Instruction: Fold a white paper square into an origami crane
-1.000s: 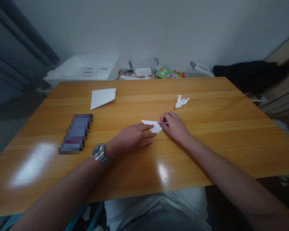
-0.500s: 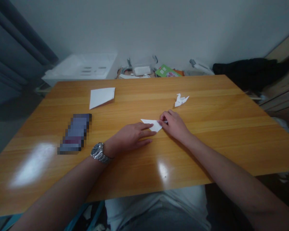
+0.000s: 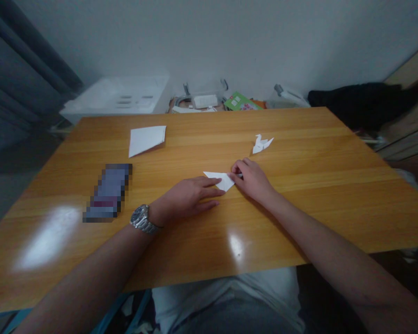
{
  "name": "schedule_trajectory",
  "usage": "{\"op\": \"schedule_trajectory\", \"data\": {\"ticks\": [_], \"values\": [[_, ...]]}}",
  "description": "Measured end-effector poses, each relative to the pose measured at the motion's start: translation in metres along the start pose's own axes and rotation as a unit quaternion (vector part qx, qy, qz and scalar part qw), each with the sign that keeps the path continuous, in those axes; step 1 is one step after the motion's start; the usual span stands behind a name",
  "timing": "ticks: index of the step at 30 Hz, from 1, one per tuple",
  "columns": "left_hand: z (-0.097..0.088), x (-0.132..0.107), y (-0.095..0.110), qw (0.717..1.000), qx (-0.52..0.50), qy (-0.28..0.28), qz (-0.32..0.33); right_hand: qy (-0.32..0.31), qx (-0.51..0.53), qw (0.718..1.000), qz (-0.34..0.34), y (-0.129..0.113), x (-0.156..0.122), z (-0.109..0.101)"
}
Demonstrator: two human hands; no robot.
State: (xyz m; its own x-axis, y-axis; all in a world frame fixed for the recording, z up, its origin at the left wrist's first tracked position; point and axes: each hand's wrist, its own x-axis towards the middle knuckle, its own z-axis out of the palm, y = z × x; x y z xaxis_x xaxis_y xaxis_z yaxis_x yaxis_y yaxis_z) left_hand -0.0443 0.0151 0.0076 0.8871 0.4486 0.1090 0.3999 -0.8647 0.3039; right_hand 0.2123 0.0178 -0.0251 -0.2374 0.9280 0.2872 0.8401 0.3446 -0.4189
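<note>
On the glossy brown wooden surface (image 3: 195,153), a small folded white paper piece (image 3: 226,181) lies before you, your left hand (image 3: 191,195) spread ungrasping across it, your right-hand grip (image 3: 251,179) pinching its right end; likely light, crisp, easily creased, best held by edges.

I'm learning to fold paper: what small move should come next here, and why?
Perhaps press a crease into the folded paper with the right hand, since it holds the paper's right end while the left hand rests on its left.
</note>
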Motion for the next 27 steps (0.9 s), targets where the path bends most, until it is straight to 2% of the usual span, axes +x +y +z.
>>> {"op": "schedule_trajectory", "data": {"ticks": [3,8,16,19,21,27], "values": [[0.003,0.002,0.000,0.999,-0.007,0.029,-0.021,-0.001,0.017,1.000,-0.011,0.002,0.000,-0.002],[0.011,0.009,0.004,0.996,0.011,0.066,-0.056,-0.033,0.100,0.994,-0.028,0.007,-0.001,-0.012],[0.013,0.006,-0.002,0.997,0.009,0.070,-0.031,-0.132,0.198,0.965,-0.112,0.014,-0.002,-0.033],[0.014,0.006,-0.002,0.996,0.011,0.080,-0.031,-0.141,0.225,0.955,-0.135,0.014,-0.002,-0.037],[0.015,0.008,0.000,0.995,0.020,0.091,-0.038,-0.138,0.236,0.954,-0.120,0.013,-0.002,-0.038],[0.011,0.013,0.007,0.991,0.024,0.120,-0.056,-0.149,0.296,0.944,-0.001,0.009,-0.005,-0.033]]}}
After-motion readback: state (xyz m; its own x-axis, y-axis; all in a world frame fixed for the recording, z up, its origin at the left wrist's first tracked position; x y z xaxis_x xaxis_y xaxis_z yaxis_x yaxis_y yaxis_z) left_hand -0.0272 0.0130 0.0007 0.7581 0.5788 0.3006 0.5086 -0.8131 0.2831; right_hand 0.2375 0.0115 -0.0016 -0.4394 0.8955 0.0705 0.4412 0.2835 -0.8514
